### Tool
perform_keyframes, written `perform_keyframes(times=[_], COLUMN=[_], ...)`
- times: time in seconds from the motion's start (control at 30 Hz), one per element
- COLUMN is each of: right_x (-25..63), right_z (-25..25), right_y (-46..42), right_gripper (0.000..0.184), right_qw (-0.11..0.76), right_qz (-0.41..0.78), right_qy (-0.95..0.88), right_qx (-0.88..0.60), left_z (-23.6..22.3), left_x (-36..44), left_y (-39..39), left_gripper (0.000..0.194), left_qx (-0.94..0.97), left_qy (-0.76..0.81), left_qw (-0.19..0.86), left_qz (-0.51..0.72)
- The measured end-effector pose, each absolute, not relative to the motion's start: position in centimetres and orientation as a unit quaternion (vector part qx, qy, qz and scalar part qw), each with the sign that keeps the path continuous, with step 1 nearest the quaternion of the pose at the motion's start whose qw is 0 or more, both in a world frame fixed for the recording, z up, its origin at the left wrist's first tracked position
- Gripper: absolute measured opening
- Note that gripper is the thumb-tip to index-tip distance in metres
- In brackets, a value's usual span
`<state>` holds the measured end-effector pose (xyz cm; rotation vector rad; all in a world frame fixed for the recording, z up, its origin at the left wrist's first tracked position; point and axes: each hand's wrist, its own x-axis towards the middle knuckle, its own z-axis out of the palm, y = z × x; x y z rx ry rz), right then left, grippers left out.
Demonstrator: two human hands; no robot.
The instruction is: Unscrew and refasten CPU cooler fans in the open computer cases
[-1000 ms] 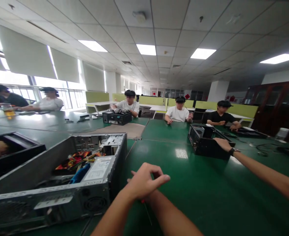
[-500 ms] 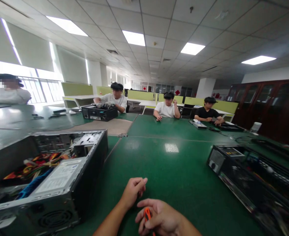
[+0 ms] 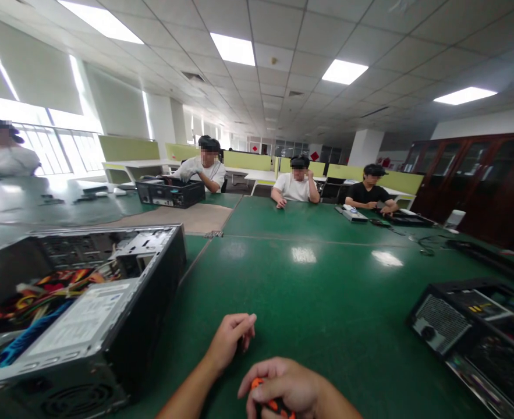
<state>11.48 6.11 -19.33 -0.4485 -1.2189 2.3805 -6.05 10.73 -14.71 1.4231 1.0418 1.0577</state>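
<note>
My left hand rests above the green table with its fingers curled together, and nothing shows in it. Beside it, lower in the view, my right hand is wrapped round an orange-and-black screwdriver. Only parts of the handle show; its shaft is hidden. Left of my hands stands an open computer case with coloured cables and a labelled power supply inside. At the right edge lies another open black computer case, partly cut off. Neither hand touches a case.
The green table stretches forward to several seated people. At far left centre, a person in white gloves reaches into a black case by a brown mat. Another person handles flat parts at far right, near cables.
The right-hand case appears farther right and nearer, turned to show more of its grille. My right fingers have closed more round the screwdriver. The far gloved person's hands have lifted slightly. The view has shifted a little.
</note>
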Motion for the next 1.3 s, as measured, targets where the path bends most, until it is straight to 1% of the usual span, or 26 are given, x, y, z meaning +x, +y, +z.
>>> perform_keyframes(times=[0.13, 0.37, 1.3], right_x=[11.4, 11.3, 11.4], right_z=[-18.9, -18.6, -17.7], right_y=[5.7, 5.5, 5.3], right_gripper=[0.042, 0.041, 0.041], right_qw=[0.242, 0.254, 0.260], right_qz=[0.851, 0.845, 0.846], right_qy=[-0.438, -0.443, -0.438], right_qx=[-0.161, -0.157, -0.158], left_z=[-14.6, -14.7, -15.2], left_x=[-6.0, -6.0, -6.0], left_y=[10.6, 10.8, 11.1], left_gripper=[0.057, 0.058, 0.058], left_qx=[0.592, 0.597, 0.608], left_qy=[0.433, 0.436, 0.436], left_qw=[0.517, 0.516, 0.513], left_qz=[0.440, 0.433, 0.421])
